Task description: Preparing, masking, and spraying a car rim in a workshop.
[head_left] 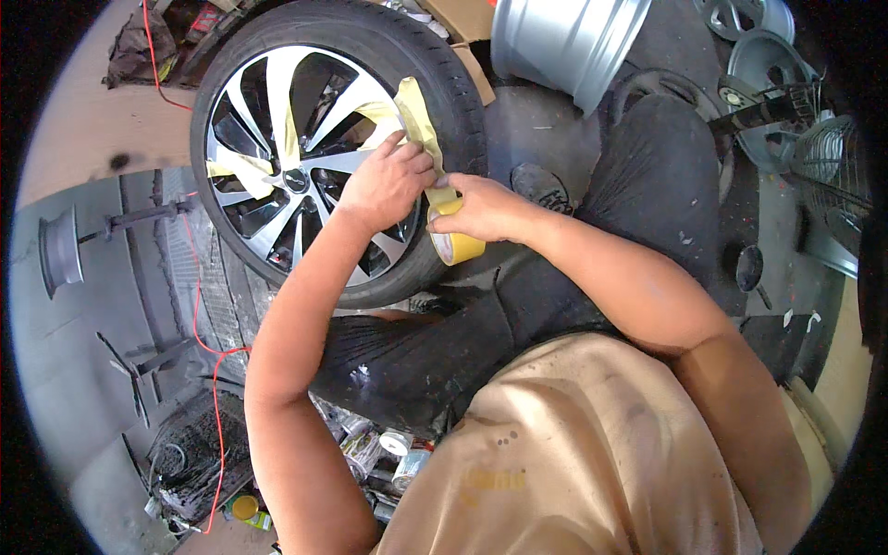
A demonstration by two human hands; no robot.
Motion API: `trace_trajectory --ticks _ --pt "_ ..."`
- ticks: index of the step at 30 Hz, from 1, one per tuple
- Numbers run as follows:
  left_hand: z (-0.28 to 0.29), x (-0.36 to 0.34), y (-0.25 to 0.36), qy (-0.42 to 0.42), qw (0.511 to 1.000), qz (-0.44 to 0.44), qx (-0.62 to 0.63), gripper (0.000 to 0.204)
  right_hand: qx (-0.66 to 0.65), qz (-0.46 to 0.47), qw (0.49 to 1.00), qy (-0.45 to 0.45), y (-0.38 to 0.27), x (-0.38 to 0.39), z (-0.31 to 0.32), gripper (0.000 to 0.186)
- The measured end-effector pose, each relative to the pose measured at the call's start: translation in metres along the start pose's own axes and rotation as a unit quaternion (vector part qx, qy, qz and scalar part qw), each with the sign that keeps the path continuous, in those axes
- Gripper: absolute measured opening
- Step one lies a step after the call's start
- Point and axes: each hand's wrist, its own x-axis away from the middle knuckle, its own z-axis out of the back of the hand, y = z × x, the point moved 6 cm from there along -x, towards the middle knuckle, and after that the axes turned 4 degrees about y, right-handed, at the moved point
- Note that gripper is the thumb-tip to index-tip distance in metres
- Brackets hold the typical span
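A car wheel with silver-and-black spokes [282, 79] and a black tyre [458, 92] lies in front of my legs. Strips of pale yellow masking tape [416, 116] cover parts of its spokes and the rim's right side. Over that right side my left hand [387, 185] has its fingers curled and pressed together on the tape strip at the rim. My right hand [481, 211] grips a yellow roll of masking tape [467, 248], its thumb toward the strip between the hands. The left fingertips are partly hidden.
A bare silver rim [564, 46] stands beyond the tyre at the right. More rims [768, 60] and a wire-caged fan [832, 176] are at the far right. An orange-red cord [196, 305] runs down the left. Several cans [398, 444] lie by my left arm.
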Motion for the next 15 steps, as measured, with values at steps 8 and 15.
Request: trace_trajectory --ticks 8,15 --pt "-0.003 0.012 0.001 0.061 0.998 0.018 -0.021 0.029 -0.099 0.076 0.988 0.093 -0.003 0.046 -0.019 0.049" --pt "-0.003 0.009 0.004 0.033 0.999 0.018 -0.015 0.027 -0.320 -0.182 0.930 -0.022 0.031 0.037 -0.060 0.028"
